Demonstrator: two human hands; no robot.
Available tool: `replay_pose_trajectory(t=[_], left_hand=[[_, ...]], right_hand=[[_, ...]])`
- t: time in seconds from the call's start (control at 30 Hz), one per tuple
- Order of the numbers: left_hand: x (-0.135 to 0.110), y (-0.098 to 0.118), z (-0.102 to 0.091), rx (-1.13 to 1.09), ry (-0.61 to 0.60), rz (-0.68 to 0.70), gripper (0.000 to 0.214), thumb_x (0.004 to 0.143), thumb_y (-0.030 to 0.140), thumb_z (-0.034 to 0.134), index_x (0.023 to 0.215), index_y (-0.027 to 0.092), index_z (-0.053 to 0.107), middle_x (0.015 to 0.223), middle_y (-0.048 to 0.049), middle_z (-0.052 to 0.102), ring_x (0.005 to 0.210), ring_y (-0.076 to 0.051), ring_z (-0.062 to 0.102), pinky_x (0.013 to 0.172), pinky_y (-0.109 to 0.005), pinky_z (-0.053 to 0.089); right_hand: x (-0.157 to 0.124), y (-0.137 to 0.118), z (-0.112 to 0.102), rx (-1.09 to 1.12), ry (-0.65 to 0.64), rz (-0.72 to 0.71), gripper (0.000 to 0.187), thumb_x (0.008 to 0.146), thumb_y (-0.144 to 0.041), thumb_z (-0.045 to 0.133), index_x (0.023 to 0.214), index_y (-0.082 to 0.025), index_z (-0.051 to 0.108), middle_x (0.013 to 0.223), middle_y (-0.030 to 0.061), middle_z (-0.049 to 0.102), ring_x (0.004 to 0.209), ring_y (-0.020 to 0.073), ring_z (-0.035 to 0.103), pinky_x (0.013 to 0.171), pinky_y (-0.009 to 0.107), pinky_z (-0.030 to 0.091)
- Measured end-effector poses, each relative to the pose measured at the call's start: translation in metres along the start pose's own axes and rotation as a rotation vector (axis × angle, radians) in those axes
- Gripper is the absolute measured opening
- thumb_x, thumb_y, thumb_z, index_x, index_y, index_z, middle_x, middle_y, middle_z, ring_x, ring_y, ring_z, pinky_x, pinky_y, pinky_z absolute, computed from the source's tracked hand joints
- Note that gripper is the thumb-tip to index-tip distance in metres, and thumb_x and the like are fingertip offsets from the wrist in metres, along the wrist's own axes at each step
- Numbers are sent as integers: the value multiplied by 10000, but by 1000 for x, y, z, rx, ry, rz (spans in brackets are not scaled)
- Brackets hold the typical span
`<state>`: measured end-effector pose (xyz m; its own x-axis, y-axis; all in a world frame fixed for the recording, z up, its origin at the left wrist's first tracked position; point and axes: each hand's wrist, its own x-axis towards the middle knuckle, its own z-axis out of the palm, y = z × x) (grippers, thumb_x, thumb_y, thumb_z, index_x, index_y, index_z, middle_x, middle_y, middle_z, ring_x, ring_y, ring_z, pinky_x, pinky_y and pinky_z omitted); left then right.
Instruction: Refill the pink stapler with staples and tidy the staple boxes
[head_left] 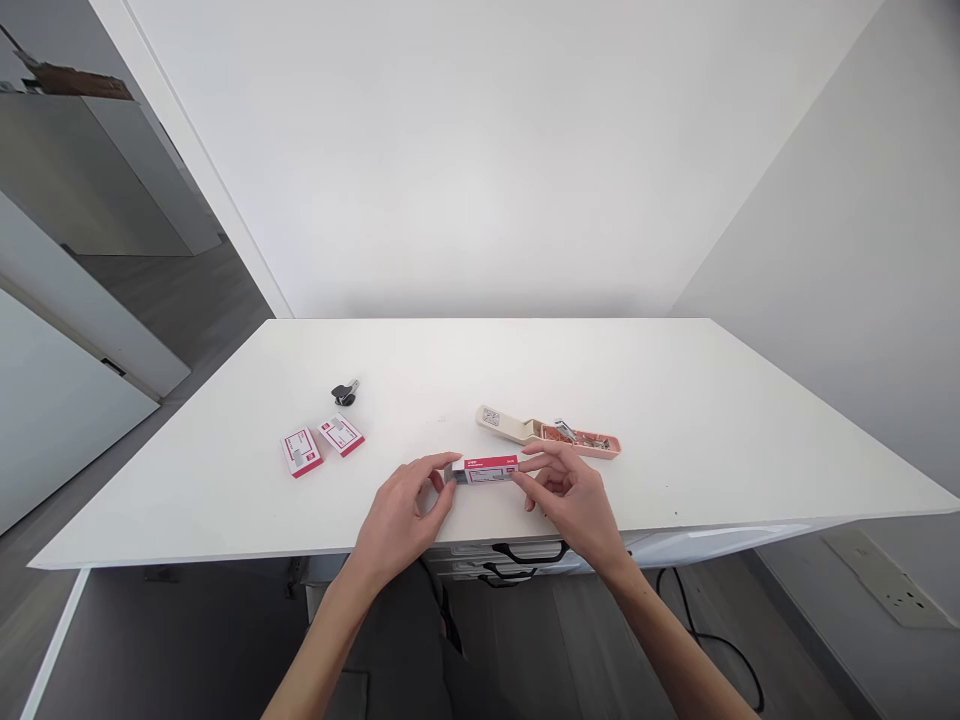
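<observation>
Between my two hands is a small red-and-white cardboard box [491,469], long side toward me, low over the white tabletop or on it. My left hand [405,510] pinches its greyish left end between thumb and fingers; that end looks open, though the fingertips partly cover it. The right end sits between the thumb and fingers of my right hand [566,495]. Just beyond my right hand lies a slim cream-and-pink case [510,425], spread open, with a printed code on its cream part and small metallic pieces in the pink part.
Two similar red-and-white boxes, one left [302,452] and one right [342,434], lie on the left of the tabletop [637,365]. Behind them is a small black object with a metallic part [346,392]. Drawers with black handles [531,553] are below the front edge; walls stand behind and right.
</observation>
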<state>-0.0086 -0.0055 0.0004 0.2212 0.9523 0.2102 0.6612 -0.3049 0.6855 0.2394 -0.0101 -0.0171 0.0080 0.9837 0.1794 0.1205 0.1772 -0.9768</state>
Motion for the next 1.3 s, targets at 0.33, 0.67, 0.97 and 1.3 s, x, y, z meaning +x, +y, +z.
replay_pose_trajectory(t=[0.33,0.67,0.97,1.3], left_hand=[[3,-6,2,11,-58,46,339,1057,415,559,1337,332,732,952,-24,737,904,-213,667,828,-345,543],[1,-9,4,2,-21,21,353,1049,316,554,1348,350,738,910,-14,678,824,-186,623,790,-313,500],[3,-7,5,32,-43,3,350,1052,362,562,1358,327,729,914,-24,669,850,-204,621,798,-331,491],[3,-10,7,40,-23,-12,301,1044,388,560,1289,280,697,897,-9,681,840,-208,622,744,-325,461]], right_hand=[[-14,8,7,-251,99,-406,53,1035,-320,697,1027,-290,740,870,-3,799,508,132,681,470,275,528],[-14,17,8,-345,146,-668,168,1030,-149,679,1104,-285,744,830,-26,814,506,101,680,506,230,539],[-6,8,13,-326,109,-519,141,1070,-239,631,1151,-284,738,691,-53,723,502,108,658,477,222,496],[23,-27,27,-304,-84,-499,139,1082,-270,597,1151,-270,717,930,-13,802,574,123,715,599,262,550]])
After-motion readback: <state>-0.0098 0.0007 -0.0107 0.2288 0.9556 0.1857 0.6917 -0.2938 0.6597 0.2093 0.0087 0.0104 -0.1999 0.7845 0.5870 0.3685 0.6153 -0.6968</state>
